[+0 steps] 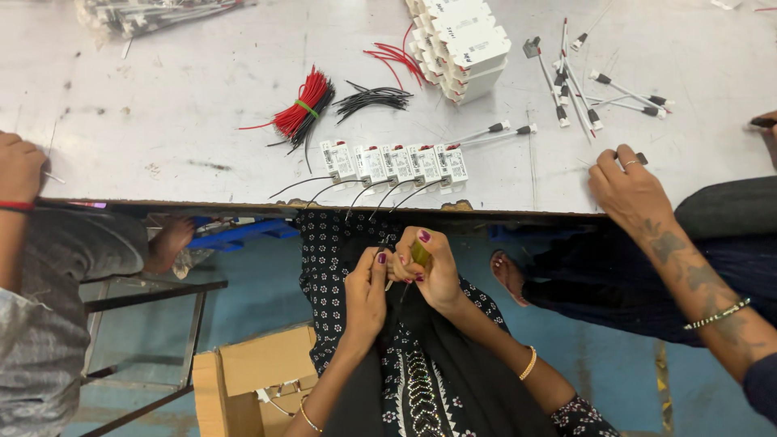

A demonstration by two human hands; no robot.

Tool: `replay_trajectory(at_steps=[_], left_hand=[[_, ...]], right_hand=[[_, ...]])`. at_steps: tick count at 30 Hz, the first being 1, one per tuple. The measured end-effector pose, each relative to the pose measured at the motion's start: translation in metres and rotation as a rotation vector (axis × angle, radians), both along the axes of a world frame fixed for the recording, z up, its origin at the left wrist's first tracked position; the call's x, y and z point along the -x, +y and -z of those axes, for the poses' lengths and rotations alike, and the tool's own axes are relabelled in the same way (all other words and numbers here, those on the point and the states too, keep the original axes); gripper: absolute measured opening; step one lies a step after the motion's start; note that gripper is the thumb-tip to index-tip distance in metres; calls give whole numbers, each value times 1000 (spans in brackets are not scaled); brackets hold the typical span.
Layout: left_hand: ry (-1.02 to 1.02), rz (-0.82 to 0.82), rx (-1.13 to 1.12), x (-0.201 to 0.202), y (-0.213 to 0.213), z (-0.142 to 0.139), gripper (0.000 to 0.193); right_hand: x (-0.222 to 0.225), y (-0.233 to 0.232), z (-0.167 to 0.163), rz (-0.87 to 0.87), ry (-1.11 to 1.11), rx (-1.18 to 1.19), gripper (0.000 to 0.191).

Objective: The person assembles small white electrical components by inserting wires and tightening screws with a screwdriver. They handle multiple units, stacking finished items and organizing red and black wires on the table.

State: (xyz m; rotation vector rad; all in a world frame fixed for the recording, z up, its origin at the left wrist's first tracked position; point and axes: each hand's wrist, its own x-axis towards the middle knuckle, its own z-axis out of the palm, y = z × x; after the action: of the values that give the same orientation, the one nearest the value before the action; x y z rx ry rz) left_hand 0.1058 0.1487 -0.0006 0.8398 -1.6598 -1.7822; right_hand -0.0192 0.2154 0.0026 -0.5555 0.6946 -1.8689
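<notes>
Right hand [433, 271] grips a yellow-green tool [420, 254]; left hand [368, 283] touches it.

The thing pinched between the left hand [368, 285] and right hand [430, 271] is mostly covered by fingers; only a yellowish bit shows. At the upper left, a clear bag of parts [146, 14] is cut by the top edge. At the right edge, a co-worker's second hand [766, 123] is barely in frame.

A row of small white rectangular plastic modules [394, 163] blocked the table edge directly ahead. Bare grey metal tabletop [162, 121] lay open left of the red-and-black wire bundle [304, 107].
</notes>
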Motion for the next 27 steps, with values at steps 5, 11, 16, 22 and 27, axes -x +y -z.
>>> replay_trajectory(at_steps=[5,11,16,22,27], left_hand=[[9,85,-59,2,4,1,30],[64,125,-146,2,5,15,30],[164,118,-302,6,12,38,26],[149,130,-434,21,28,72,24],[302,80,-593,26,34,79,13]], right_hand=[[1,0,-1,46,-14,11,43],[-1,-2,-2,48,4,8,45],[-2,1,-2,58,38,-97,47],[11,1,-7,-30,78,-142,47],[12,0,-15,-102,220,-213,45]])
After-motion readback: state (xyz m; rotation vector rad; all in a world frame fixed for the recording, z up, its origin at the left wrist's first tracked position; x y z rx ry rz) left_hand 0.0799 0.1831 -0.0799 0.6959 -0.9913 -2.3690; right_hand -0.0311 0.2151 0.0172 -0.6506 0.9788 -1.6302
